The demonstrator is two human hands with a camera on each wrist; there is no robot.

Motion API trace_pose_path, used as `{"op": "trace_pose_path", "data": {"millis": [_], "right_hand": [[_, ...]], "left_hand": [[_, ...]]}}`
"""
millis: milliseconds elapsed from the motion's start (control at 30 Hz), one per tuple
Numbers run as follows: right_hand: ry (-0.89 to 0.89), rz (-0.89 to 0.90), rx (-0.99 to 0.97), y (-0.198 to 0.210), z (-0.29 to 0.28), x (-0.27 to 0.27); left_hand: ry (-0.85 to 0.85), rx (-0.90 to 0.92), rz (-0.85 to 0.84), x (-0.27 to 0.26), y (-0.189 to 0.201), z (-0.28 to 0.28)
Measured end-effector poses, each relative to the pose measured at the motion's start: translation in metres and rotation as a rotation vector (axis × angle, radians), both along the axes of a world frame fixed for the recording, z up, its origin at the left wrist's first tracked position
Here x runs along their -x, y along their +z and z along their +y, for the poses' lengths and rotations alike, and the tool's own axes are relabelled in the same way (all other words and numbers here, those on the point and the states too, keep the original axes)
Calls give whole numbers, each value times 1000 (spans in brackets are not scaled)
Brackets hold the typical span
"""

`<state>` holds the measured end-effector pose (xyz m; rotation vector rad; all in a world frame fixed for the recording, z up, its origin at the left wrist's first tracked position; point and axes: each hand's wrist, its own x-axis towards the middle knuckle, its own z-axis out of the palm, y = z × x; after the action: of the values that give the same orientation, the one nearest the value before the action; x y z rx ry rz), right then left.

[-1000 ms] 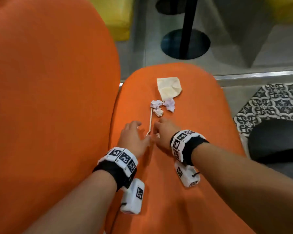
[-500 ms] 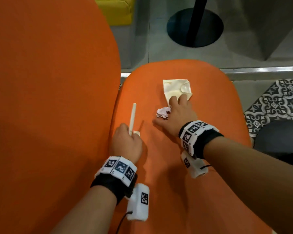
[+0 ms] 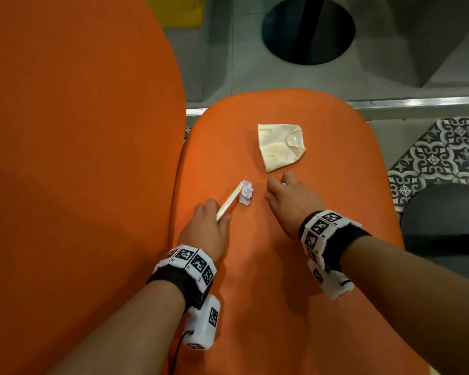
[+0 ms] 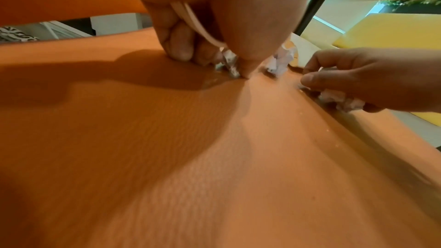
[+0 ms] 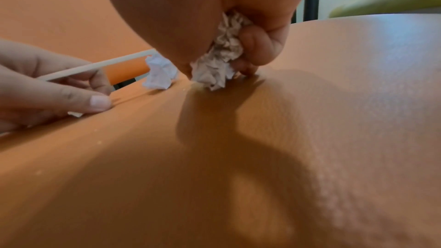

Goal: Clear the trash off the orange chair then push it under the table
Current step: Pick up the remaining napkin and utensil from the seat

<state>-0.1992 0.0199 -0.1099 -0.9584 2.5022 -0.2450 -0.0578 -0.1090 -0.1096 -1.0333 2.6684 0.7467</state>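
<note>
On the seat of the orange chair, both hands work among the trash. The left hand pinches a white stick and a small paper scrap, its fingertips touching the seat. The stick's far end meets a loose crumpled paper ball lying on the seat between the hands. The right hand curls round a crumpled tissue wad, thumb pressed to the seat. Just beyond the right hand lies a folded cream wrapper, flat on the seat; whether anything is inside cannot be told.
</note>
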Motion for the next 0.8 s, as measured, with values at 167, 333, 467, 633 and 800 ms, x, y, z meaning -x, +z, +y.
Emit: {"op": "trace_pose_path", "data": {"millis": [167,333,467,633,800], "right_hand": [[-73,-40,156,21,1,3],[134,-128,159,31,-30,-5],[192,-102,-13,14,-32,-7],[72,-122,65,26,17,6],[-19,-117,75,52,67,31]], "left_hand": [[163,-102,186,19,9,-12],[113,-43,301,68,43,-44],[-42,-83,245,104,57,-53],[-39,-118,149,142,56,-33],[21,-147,-39,170,30,-1]]}}
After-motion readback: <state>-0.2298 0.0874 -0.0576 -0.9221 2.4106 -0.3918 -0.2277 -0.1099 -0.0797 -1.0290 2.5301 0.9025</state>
